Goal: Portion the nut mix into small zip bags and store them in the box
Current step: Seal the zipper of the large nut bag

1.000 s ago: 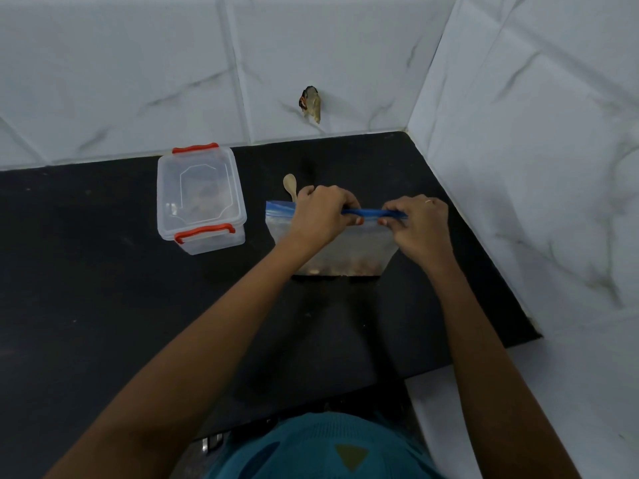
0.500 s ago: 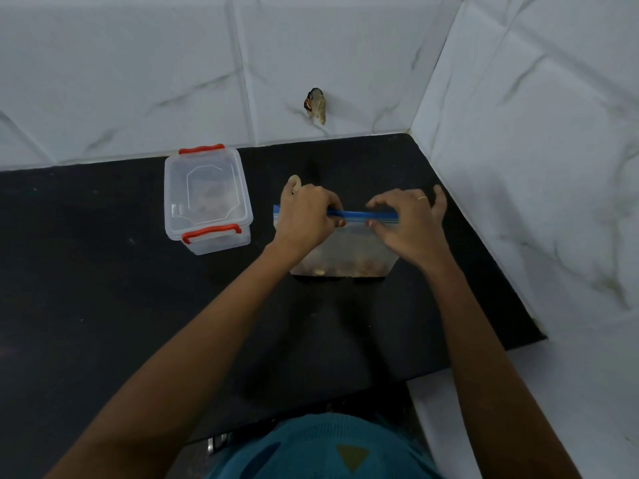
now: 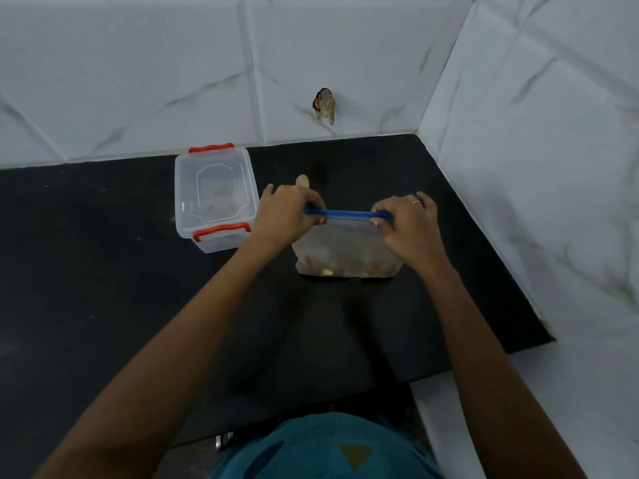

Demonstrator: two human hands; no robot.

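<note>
Fingers of the left hand pinch one end of the blue zip strip, and the right hand pinches the other end the same way, thumb under and fingers curled over the top. Both hands are closed on the strip, holding it taut between them. The zip bag hangs below it with its bottom edge resting on the black counter, upright, the nut mix settled in a low band along the base.

My guess is that this is the sealing step: the portion is in, and the strip is being lined up to press shut. I cannot tell whether the seal is already closed along its whole run. The next move probably calls for a firm squeeze travelling the whole strip, with no gap left, before the bag goes across.

The box stands just left of the bag, near but not touching it. It is clear plastic, rectangular with rounded corners, with a red clip at each short end; its lid looks to be on, so it would need opening first. Something brownish shows dimly through it. Behind the bag, a pale wooden spoon peeks out above the left hand.

The bag is thin, soft, slightly cloudy film; the counter is matte and dark, and the wall tiles behind the bag are glossy white with grey veining.
</note>
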